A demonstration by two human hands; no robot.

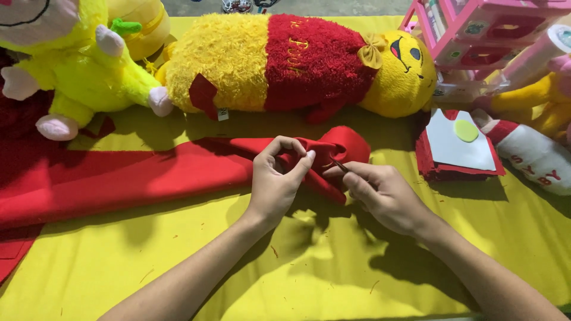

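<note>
A long strip of red felt fabric (pixel 119 178) lies across a yellow cloth (pixel 309 279), with its right end bunched up at centre. My left hand (pixel 275 184) pinches a fold of that bunched end between thumb and fingers. My right hand (pixel 380 193) sits just to the right and grips a thin dark needle-like tool (pixel 339 164), whose tip touches the red fold. Both forearms reach in from the bottom edge.
A big yellow and red plush bear (pixel 297 65) lies along the back. A yellow-green plush toy (pixel 77 65) is at back left. At the right are a white sheet with a yellow-green disc on red felt (pixel 461 145), a pink rack (pixel 482 35) and more plush toys (pixel 535 154).
</note>
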